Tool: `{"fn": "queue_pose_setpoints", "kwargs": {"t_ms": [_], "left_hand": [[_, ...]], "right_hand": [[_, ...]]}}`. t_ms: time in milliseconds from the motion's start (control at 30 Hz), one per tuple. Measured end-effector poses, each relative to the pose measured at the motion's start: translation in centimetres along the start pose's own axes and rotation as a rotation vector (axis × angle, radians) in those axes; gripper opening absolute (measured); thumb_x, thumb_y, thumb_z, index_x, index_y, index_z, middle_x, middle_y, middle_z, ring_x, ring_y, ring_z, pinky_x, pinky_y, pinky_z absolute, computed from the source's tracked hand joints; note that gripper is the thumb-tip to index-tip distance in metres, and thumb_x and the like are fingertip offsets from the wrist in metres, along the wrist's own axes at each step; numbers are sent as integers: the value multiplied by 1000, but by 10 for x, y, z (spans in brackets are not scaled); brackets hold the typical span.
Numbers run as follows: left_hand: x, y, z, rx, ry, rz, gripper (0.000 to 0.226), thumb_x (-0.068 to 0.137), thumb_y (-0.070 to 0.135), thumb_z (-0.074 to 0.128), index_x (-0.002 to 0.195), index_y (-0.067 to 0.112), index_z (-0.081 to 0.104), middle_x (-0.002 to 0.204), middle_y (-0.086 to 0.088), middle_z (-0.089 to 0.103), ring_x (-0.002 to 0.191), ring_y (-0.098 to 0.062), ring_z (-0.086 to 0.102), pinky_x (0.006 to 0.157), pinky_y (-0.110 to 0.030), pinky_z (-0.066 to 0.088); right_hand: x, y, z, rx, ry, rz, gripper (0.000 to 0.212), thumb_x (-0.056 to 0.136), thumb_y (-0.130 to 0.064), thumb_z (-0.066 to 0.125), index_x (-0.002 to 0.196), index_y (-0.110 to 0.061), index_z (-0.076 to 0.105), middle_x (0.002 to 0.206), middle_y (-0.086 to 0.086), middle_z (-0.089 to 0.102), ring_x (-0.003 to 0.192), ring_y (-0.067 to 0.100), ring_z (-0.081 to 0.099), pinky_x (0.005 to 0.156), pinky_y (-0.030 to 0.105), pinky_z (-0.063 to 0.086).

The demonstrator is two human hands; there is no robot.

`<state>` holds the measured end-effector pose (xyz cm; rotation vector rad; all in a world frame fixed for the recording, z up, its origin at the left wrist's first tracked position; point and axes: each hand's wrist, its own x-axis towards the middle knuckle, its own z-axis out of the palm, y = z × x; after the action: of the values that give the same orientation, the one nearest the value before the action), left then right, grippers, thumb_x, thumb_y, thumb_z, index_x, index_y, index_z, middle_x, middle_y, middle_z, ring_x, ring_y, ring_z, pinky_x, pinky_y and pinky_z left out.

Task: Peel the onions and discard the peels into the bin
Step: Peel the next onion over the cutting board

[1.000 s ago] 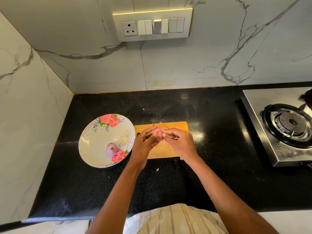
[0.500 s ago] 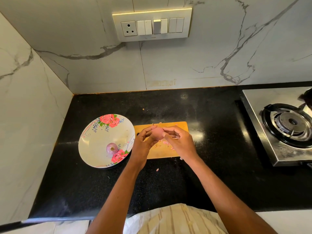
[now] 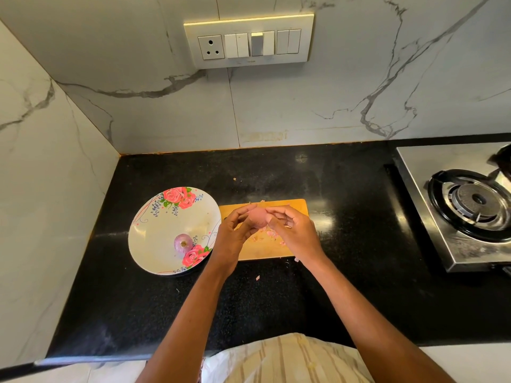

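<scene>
While raised over the cutting board (image 3: 279, 248), one onion (image 3: 256, 217) sits between both hands: left hand (image 3: 233, 236) fingers curled round it, right hand (image 3: 294, 234) pinching its side. Second onion (image 3: 183, 243): on plate (image 3: 154, 233), left.

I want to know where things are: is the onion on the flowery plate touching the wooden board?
Apart. The head view shows the onion inside the plate, left of the board.

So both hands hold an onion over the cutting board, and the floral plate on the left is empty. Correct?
Not quite. The plate is not empty: the head view shows one onion on it. The rest holds: both hands, left and right, hold an onion over the board.
</scene>
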<state>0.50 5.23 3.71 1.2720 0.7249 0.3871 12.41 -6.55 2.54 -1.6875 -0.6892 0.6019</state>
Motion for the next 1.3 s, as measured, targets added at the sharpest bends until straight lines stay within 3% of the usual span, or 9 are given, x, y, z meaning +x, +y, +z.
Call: {"fn": "queue_pose_setpoints", "kwargs": {"t_ms": [200,433,600,900,1033,1300], "left_hand": [[-1,0,-3,3,-13,-17,40,93,35,62,131,22,63,126,0,70,116,-17,68,93,-28,57],[1,-4,-3,-77,-10,-76,38,98,26,60,135,18,60,130,-7,66,116,-22,68,91,-29,58],[3,-5,-1,-36,11,-55,52,87,38,68,134,17,57,128,-11,67,113,-22,70,95,-33,58],[1,-9,-4,-54,-11,-56,38,97,27,62,133,16,56,131,-11,65,113,-22,70,92,-31,58],[-1,-9,-2,-108,-11,-69,44,91,31,64,132,16,58,136,-10,61,117,-26,67,93,-32,58],[2,-11,-1,-26,4,-38,45,88,40,68,128,22,59,130,-9,66,118,-23,67,95,-34,57]], "right_hand": [[0,-2,-1,18,20,-26,17,91,-14,75,108,-14,77,104,-5,76,96,5,71,87,23,57],[2,2,0,85,45,36,17,94,-6,70,109,-11,76,103,-3,76,98,13,72,92,39,60],[0,-4,4,120,-41,50,28,92,-23,75,120,-21,71,118,-8,72,108,6,69,95,31,57],[1,0,-2,72,-57,3,28,92,-8,73,119,-16,73,115,-3,74,105,9,70,96,33,58],[2,6,-5,111,-21,68,28,92,2,68,115,-13,76,115,-2,74,110,10,69,97,41,58],[0,-2,0,104,-29,30,18,92,-18,74,109,-24,73,112,-3,74,104,7,70,95,29,57]]}}
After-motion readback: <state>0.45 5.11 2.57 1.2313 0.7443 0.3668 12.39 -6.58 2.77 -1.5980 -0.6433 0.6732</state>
